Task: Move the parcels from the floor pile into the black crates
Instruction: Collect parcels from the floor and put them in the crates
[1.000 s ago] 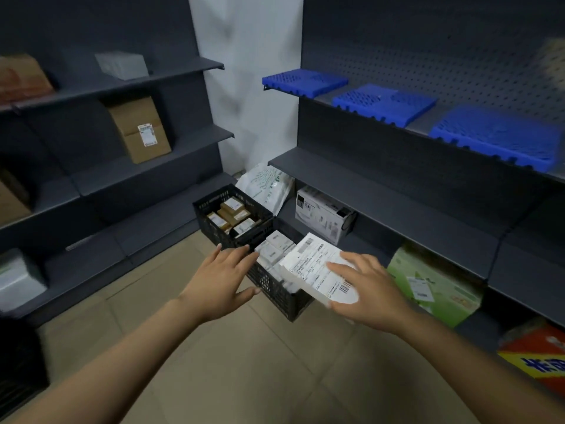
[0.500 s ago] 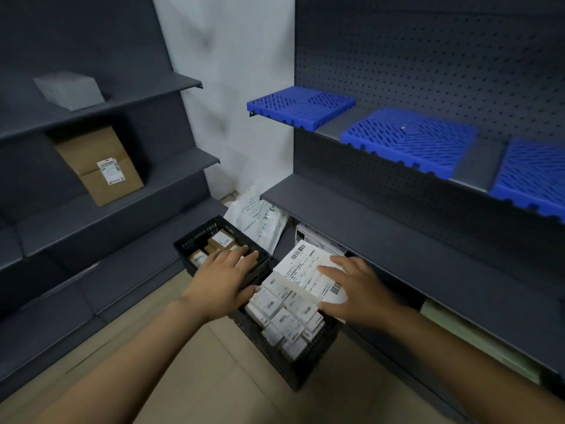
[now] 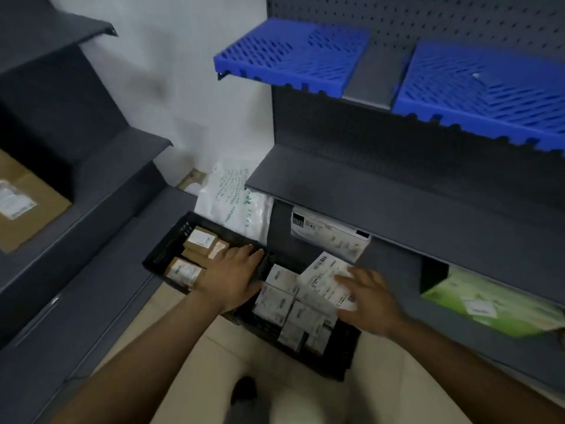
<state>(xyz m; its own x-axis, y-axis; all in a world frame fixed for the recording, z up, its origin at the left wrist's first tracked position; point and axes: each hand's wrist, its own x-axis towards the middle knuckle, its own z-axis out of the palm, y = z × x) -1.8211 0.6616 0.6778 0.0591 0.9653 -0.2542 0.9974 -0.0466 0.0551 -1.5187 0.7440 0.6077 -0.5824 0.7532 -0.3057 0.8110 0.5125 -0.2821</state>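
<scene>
Two black crates stand on the floor between the shelf units. The far crate [image 3: 171, 246] holds brown boxes with white labels. The near crate [image 3: 342, 353] holds several white labelled parcels. A flat white parcel [image 3: 324, 276] with barcodes lies on top of them at the crate's far right. My right hand [image 3: 370, 298] hovers over that parcel with fingers spread, its fingertips on or just above it. My left hand [image 3: 232, 276] rests flat across the rims where the two crates meet, fingers straight.
Dark grey shelves flank both sides. Blue slotted trays [image 3: 290, 56] lie on the upper right shelf. A white plastic bag [image 3: 235, 203] leans in the corner. A white box [image 3: 333, 237] and a green box [image 3: 489, 304] sit under the right shelf, a brown carton [image 3: 24, 203] at left.
The white parcel went from my right hand's grasp in the air down onto the parcels in the near crate. My fingers have opened over it. I have leaned closer to the crates.
</scene>
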